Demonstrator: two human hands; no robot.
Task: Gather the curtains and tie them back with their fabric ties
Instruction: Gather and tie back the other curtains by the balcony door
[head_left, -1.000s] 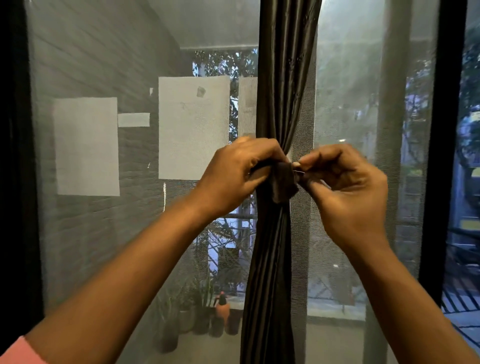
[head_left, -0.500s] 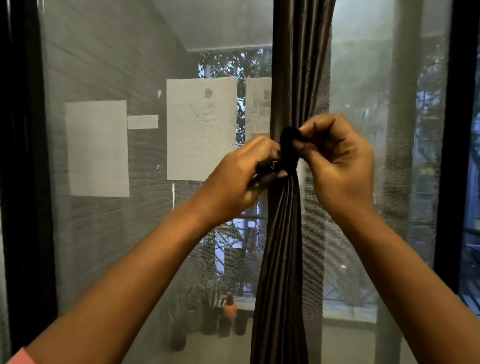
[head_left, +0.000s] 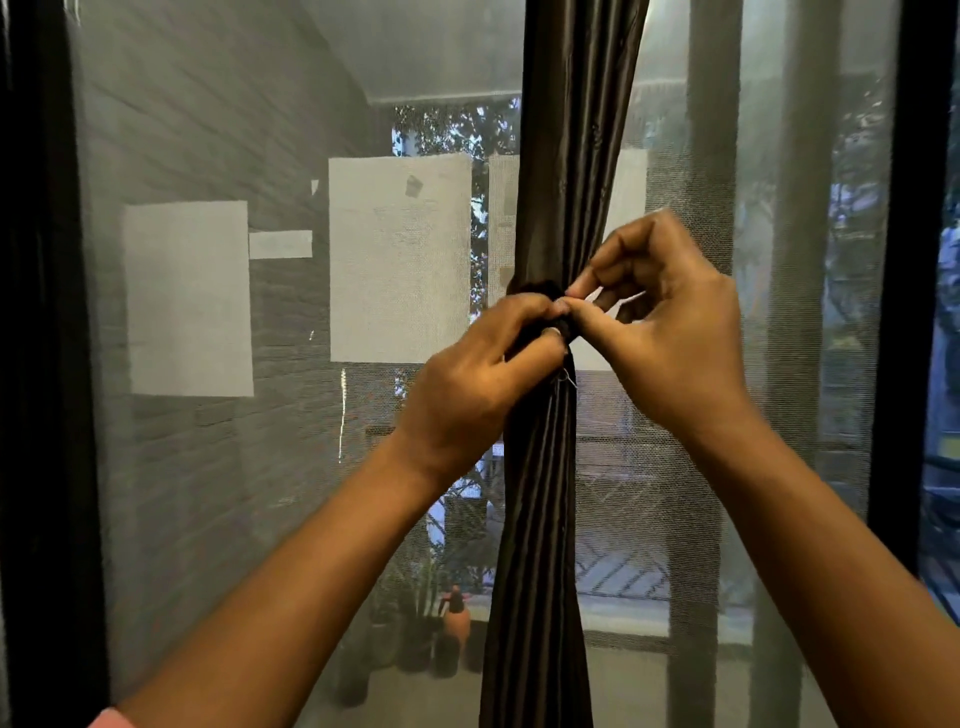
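One dark curtain (head_left: 550, 499), gathered into a single narrow bundle, long axis vertical, hanging in front of the mesh screen (head_left: 208, 467). One fabric tie (head_left: 540, 291) wraps the bundle at its pinched waist, running crosswise to the curtain. Two hands meet at that waist: left hand (head_left: 467, 384) just left of the curtain, fingers curled and gripping the tie against the bundle; right hand (head_left: 670, 322) just right of it, thumb and forefinger pinching the tie's end. Both about equally near. Judged: knot being drawn tight; the pull would go sideways, away from the curtain. Loose thread below the tie
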